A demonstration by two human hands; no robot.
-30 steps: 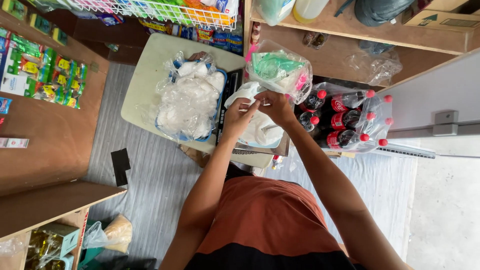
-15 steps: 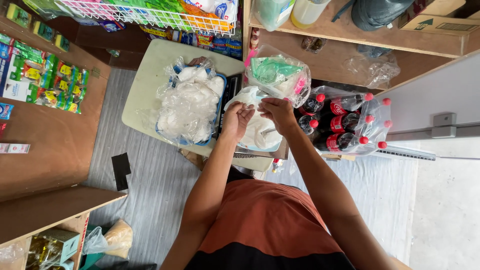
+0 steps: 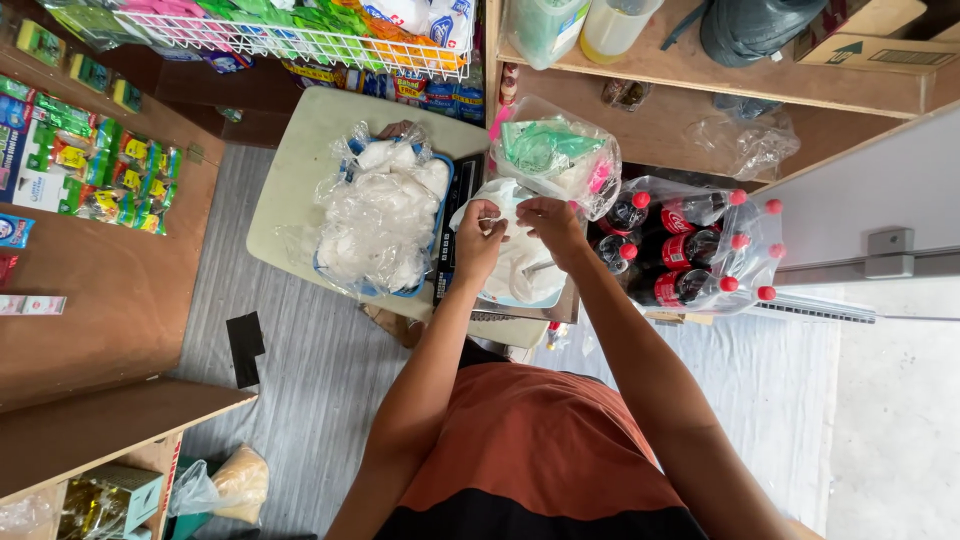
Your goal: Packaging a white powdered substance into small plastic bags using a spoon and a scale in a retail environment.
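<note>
We stand at the table (image 3: 300,160). At its near edge, our left hand (image 3: 478,245) and right hand (image 3: 545,222) both pinch the mouth of a small bag (image 3: 515,265) of white powder on the scale (image 3: 455,235); it looks filled but not yet tied. Left of it, a tray (image 3: 440,185) holds many finished bags (image 3: 375,215). Beyond, a bigger sack (image 3: 550,150) stays open.

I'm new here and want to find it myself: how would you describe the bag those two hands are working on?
Find the pale table in the middle of the shop floor. At its right end, both hands, left hand and right hand, pinch the top of a small clear bag of white powder. Unlike the filled bags heaped in the blue basket beside it, it lies alone.
</note>
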